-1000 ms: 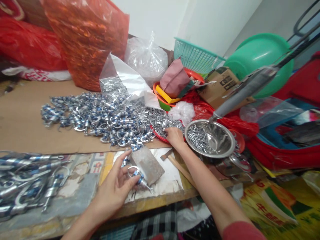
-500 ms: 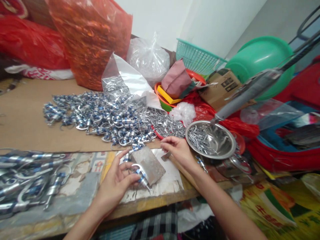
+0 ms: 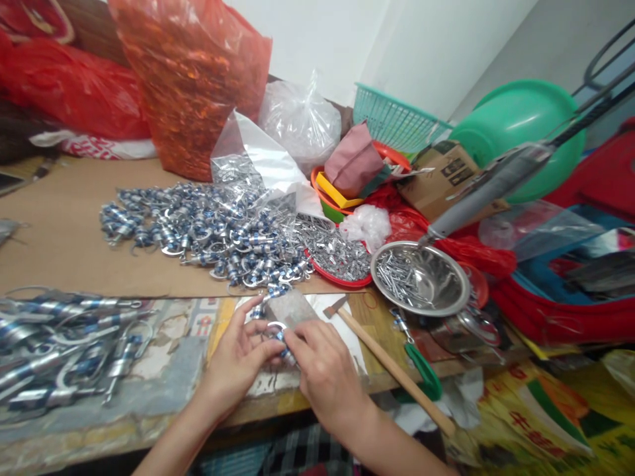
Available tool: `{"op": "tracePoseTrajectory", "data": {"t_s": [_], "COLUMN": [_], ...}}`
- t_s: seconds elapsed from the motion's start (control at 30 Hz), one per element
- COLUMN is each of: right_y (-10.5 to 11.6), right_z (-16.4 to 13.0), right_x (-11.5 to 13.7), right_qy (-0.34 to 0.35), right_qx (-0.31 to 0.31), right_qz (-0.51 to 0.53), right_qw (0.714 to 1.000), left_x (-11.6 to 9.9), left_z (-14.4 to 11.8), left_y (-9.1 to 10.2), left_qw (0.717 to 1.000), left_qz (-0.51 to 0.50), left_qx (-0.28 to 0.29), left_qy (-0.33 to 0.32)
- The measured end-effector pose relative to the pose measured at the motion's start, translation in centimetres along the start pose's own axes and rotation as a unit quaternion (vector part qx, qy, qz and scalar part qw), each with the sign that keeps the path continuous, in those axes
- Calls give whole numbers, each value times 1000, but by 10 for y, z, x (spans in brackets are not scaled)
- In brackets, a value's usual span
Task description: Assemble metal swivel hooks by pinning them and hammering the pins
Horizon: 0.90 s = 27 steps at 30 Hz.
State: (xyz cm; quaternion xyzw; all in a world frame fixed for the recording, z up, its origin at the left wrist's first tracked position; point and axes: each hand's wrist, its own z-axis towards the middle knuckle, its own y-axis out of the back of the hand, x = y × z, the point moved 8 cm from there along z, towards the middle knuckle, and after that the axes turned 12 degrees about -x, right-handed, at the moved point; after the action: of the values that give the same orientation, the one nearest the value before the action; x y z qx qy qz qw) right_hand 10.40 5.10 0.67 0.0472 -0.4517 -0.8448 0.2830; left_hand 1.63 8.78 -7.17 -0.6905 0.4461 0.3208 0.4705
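Swivel clip (image 3: 278, 337): pinched in your left hand (image 3: 237, 360). Your right hand (image 3: 325, 370) grips its lower end, palm down, beside the grey block (image 3: 292, 309).

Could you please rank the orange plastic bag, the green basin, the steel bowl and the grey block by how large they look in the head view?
1. orange plastic bag
2. green basin, partly hidden, so its lead is unsure
3. steel bowl
4. grey block, partly covered by the hands

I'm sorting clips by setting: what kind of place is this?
Probably a small home or backroom workshop for hand assembly of hardware: a heap of blue-and-silver metal clips, a steel bowl of pins and a hammer on a cluttered cardboard-covered table.
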Motion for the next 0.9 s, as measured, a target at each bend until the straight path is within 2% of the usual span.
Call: {"op": "tracePoseTrajectory", "data": {"t_s": [0.2,0.37,0.43,0.5,0.6,0.67,0.73,0.8,0.83,0.9], "right_y": [-2,-4,-4,-1,18,31,27,19,18,24], "right_z": [-12,-16,-15,-15,-22,-36,-57,-74,-80,-79], "right_x": [4,8,7,1,-35,-75,-114,-138,-143,-140], "right_qy": [-41,-47,-57,-76,-137,-192,-233,-255,-260,-262], "right_qx": [35,44,60,63,-11,-51,17,86,101,81], "right_qz": [-37,-87,-81,-33,8,-62,-137,-132,-114,-71], "right_qw": [998,994,993,995,990,978,963,954,954,959], "left_x": [0,0,0,0,-1,-2,-2,-1,-1,-1], "left_z": [-1,-1,-1,-1,0,0,0,0,1,2], "left_y": [-2,-1,1,2,2,1,0,1,1,3], "left_qw": [1000,1000,1000,1000,999,999,999,999,999,999], "left_qz": [-1,-5,3,15,29,28,27,27,27,28], "left_qx": [1,-1,-3,-8,-10,-3,3,0,-2,-7], "left_qy": [7,5,1,-5,-14,-20,-23,-25,-26,-29]}}
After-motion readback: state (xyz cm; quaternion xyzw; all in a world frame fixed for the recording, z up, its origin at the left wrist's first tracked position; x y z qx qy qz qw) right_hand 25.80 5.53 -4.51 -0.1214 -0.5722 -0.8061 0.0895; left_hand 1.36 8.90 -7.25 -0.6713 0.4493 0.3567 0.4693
